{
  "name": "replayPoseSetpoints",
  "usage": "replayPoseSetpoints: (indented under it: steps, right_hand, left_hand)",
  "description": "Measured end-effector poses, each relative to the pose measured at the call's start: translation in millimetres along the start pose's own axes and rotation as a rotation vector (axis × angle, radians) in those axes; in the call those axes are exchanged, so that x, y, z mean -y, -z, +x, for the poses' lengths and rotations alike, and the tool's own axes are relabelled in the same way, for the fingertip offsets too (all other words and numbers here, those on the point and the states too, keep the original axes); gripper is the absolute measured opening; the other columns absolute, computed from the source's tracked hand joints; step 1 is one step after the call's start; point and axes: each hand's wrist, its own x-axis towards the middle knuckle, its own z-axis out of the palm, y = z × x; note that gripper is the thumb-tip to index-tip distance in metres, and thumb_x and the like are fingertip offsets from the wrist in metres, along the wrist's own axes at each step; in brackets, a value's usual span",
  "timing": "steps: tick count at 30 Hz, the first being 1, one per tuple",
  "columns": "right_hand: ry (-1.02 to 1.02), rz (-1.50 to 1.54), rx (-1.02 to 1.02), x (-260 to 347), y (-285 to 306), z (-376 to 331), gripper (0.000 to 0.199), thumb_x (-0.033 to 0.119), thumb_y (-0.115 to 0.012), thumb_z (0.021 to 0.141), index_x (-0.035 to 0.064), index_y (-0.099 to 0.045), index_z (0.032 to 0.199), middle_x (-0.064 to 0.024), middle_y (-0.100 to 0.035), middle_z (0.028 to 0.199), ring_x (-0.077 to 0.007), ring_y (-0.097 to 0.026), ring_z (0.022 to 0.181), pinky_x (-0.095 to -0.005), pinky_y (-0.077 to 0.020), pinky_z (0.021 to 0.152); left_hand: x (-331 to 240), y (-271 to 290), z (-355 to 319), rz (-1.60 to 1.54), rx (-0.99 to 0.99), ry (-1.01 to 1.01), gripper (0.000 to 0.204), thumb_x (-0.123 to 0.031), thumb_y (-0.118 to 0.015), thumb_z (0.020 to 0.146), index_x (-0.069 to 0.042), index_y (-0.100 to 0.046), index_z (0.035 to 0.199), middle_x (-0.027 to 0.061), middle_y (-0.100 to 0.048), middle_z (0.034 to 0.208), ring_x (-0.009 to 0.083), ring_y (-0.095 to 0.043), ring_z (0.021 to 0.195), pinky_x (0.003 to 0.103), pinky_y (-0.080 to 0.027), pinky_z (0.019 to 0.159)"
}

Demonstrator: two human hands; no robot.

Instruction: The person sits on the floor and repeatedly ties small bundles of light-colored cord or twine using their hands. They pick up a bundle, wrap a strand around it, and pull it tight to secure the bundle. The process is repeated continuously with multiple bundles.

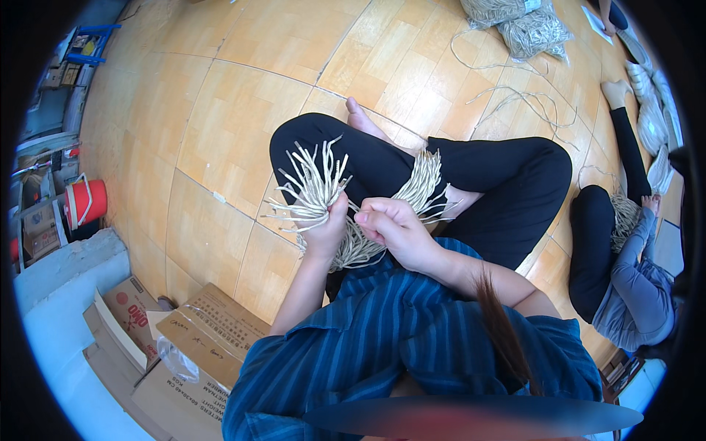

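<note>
My left hand [325,229] grips a bunch of pale beige cords [312,187] whose cut ends fan out up and to the left. My right hand [393,224] is closed just beside it, fingers pinched on cord strands at the bunch's base. More of the same cords [423,180] lie across my lap, spreading over my crossed legs in black trousers [507,176]. I sit on a wooden floor, and my bare foot [362,117] shows beyond my knee.
A second person [625,279] in grey and black sits at the right with cords in their lap. Bundles of cord [526,26] and loose strands [529,99] lie at the back. Cardboard boxes [198,331] sit at lower left, a red container [84,202] at far left.
</note>
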Motion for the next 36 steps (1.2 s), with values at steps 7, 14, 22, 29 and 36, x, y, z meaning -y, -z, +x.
replayPoseSetpoints:
  steps: [7, 14, 22, 29, 36]
  right_hand:
    - [-0.023, 0.138, -0.083, -7, -4, -11, 0.030, 0.015, -0.051, 0.095, 0.0077, -0.047, 0.066, 0.0052, -0.040, 0.059, -0.0030, -0.033, 0.054, -0.0203, -0.0262, 0.050]
    - [-0.104, 0.173, -0.222, 11, -17, -19, 0.027, 0.013, -0.050, 0.096, 0.0061, -0.051, 0.070, 0.0045, -0.043, 0.060, -0.0036, -0.036, 0.054, -0.0205, -0.0303, 0.050]
    - [0.530, -0.413, -0.508, 89, 73, -57, 0.026, 0.023, -0.046, 0.097, 0.0057, -0.054, 0.079, 0.0004, -0.053, 0.066, -0.0037, -0.040, 0.053, -0.0195, -0.0321, 0.050]
    - [0.586, -0.512, -1.355, 125, 285, -181, 0.024, 0.027, -0.060, 0.093, 0.0044, -0.069, 0.089, 0.0002, -0.060, 0.074, -0.0052, -0.045, 0.066, -0.0202, -0.0382, 0.060]
    - [0.228, -0.658, -1.507, 2, 405, -207, 0.027, 0.029, -0.074, 0.082, 0.0029, -0.074, 0.090, -0.0045, -0.068, 0.071, -0.0092, -0.060, 0.067, -0.0263, -0.0474, 0.064]
  left_hand:
    - [5, -3, -2, 0.066, -0.002, -0.055, 0.006, 0.002, -0.066, 0.076, 0.000, -0.061, 0.077, 0.0021, -0.061, 0.069, 0.0089, -0.055, 0.060, 0.025, -0.043, 0.054]
    - [13, 1, 3, 0.183, 0.055, -0.161, 0.010, 0.002, -0.067, 0.075, -0.001, -0.057, 0.074, 0.0027, -0.059, 0.069, 0.0100, -0.055, 0.061, 0.026, -0.042, 0.055]
    - [-3, 1, 11, 0.044, -0.061, 0.179, 0.026, -0.012, -0.069, 0.083, 0.002, -0.066, 0.105, 0.0075, -0.067, 0.098, 0.0161, -0.063, 0.088, 0.028, -0.048, 0.081]
    - [-22, 4, 28, -0.250, -0.131, 0.475, 0.038, -0.028, -0.066, 0.090, -0.018, -0.043, 0.061, -0.0080, -0.028, 0.054, 0.0032, -0.022, 0.047, 0.024, -0.015, 0.045]
    - [-32, 6, 34, -0.373, -0.013, 0.493, 0.041, -0.029, -0.064, 0.092, -0.017, -0.039, 0.062, -0.0066, -0.027, 0.053, 0.0037, -0.020, 0.044, 0.024, -0.014, 0.041]
